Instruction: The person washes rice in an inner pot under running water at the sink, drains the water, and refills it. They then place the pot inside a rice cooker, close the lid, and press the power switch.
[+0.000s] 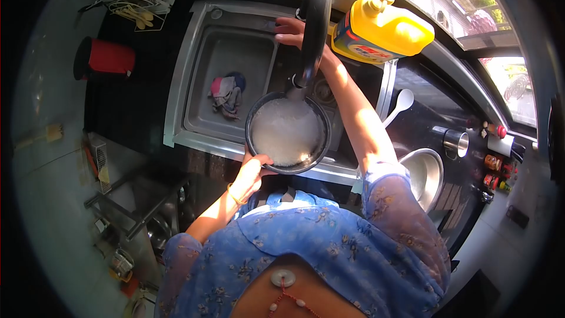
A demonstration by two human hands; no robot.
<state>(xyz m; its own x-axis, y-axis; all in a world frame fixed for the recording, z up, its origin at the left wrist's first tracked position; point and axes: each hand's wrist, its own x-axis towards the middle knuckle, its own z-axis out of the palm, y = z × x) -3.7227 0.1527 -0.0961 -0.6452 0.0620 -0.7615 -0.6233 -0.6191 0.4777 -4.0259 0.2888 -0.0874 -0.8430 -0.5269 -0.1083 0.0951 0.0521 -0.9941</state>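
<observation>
My left hand (252,174) grips the near-left rim of a dark round pot (251,136), thumb over the edge. Cloudy whitish water (285,132) fills the pot, with what look like pale grains at its near edge. The pot sits beneath the spout of a black curved faucet (315,23), and a stream appears to run into it. Behind the faucet, my right hand (289,31) reaches to the sink's back edge. Its visible fingers are stretched out and apart; the faucet covers part of the hand, and I cannot tell whether it touches the faucet.
A crumpled pink and grey cloth (226,93) lies in the left basin of the grey sink (197,70). Right of the faucet stands a large yellow jug (382,26). A white spoon (403,101), a metal bowl (432,171) and a metal cup (456,143) are on the right counter.
</observation>
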